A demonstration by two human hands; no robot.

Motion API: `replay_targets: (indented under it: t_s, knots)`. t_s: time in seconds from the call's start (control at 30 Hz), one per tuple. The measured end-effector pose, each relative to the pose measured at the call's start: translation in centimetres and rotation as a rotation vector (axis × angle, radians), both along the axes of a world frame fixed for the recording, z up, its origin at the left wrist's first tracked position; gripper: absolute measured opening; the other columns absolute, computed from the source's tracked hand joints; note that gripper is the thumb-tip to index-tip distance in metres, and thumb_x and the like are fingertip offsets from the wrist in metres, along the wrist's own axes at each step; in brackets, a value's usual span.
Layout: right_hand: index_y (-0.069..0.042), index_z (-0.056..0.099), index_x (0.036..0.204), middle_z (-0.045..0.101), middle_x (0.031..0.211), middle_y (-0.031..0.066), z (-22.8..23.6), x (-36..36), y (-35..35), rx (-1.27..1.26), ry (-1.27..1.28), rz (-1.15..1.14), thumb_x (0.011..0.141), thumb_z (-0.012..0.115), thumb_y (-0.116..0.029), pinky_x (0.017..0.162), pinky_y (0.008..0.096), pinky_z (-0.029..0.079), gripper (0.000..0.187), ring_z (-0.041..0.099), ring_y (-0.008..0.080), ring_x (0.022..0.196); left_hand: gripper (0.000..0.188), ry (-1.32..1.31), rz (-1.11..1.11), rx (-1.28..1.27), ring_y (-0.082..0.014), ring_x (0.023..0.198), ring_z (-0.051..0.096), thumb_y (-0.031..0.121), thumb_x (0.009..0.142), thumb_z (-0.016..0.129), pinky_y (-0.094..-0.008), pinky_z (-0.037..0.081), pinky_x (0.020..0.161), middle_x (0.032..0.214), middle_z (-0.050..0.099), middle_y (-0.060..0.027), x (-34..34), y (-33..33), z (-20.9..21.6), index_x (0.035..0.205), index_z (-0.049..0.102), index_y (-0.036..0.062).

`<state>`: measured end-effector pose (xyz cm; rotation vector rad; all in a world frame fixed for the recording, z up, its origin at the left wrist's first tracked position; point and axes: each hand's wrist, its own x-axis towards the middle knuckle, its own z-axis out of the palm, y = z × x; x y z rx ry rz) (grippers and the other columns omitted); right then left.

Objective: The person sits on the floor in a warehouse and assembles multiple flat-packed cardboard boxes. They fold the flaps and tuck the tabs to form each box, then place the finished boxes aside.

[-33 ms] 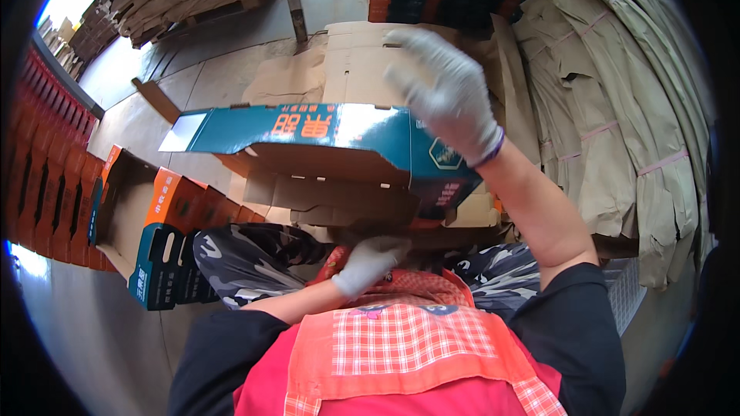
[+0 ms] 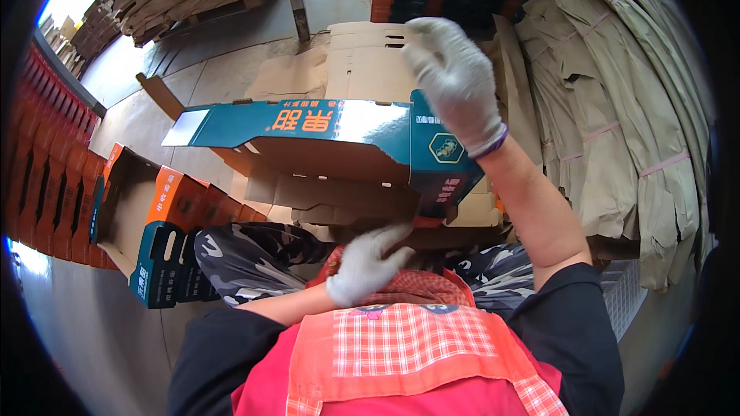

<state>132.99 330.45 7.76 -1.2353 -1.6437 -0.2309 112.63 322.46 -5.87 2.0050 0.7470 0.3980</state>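
Observation:
A partly folded cardboard carton (image 2: 308,119) lies across in front of my lap, dark teal outside with orange print, brown inside. Its long side wall and right end panel stand up, while a flap at the left end sticks outward. My right hand (image 2: 456,81), in a pale work glove, is raised over the carton's right end with fingers stretched and thumb apart, holding nothing. My left hand (image 2: 370,266), also gloved, hovers before my apron near the carton's near edge. Its fingers are partly spread, with nothing visible in them.
Nested teal and orange cartons (image 2: 166,239) sit to my left, beside a tall stack of orange ones (image 2: 54,185). Flat brown cardboard (image 2: 362,62) lies beyond the carton. Strapped bundles of brown sheets (image 2: 601,115) stand at right. A post (image 2: 296,0) rises at the back.
My left hand has lifted slightly away from my apron and its fingers show more clearly. My right hand has shifted a little right. The carton's printed wall has tilted slightly.

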Motion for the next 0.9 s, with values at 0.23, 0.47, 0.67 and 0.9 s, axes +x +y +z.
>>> replay_targets:
  t_s: [0.23,0.47,0.67,0.9]
  knots:
    - [-0.005,0.056,0.11,0.067,0.096,0.0186,0.1,1.8,-2.1,-0.066,-0.257,-0.226,0.083,0.069,-0.029,0.075,0.0409,0.054,0.039,0.067,0.034,0.089,0.097,0.221,0.005,0.853,-0.0335,0.102,0.06,0.081,0.053,0.07,-0.0389,0.041,0.098,0.101,0.065,-0.0203,3.8,10.8,13.9,0.101,0.065,-0.0029]
    - [-0.006,0.071,0.083,0.066,0.068,0.0144,3.4,4.8,-3.7,-0.395,-0.376,-0.012,0.091,0.06,-0.024,0.055,0.036,0.052,0.023,0.067,0.0287,0.061,0.094,0.156,0.011,0.841,-0.0339,0.095,0.061,0.082,0.053,0.068,-0.0406,0.044,0.093,0.095,0.065,-0.0196,3.6,11.7,11.7,0.096,0.066,-0.0013]
    - [-0.012,0.062,0.066,0.063,0.062,0.0111,2.9,1.8,-0.2,-0.37,-1.147,-0.05,0.084,0.055,-0.023,0.055,0.0406,0.049,0.022,0.065,0.0266,0.06,0.092,0.125,0.044,0.844,-0.0329,0.095,0.06,0.08,0.054,0.07,-0.0402,0.041,0.095,0.094,0.064,-0.0196,3.3,11.0,10.9,0.094,0.065,-0.002]
    - [-0.011,0.073,0.086,0.07,0.081,0.0074,-4.8,2.8,5.0,-0.676,-1.017,0.118,0.086,0.062,-0.025,0.073,0.0352,0.054,0.018,0.067,0.0269,0.084,0.096,0.008,0.059,0.866,-0.0349,0.103,0.059,0.076,0.057,0.071,-0.0459,0.035,0.106,0.101,0.063,-0.0208,2.5,7.7,10.2,0.107,0.062,-0.0048]
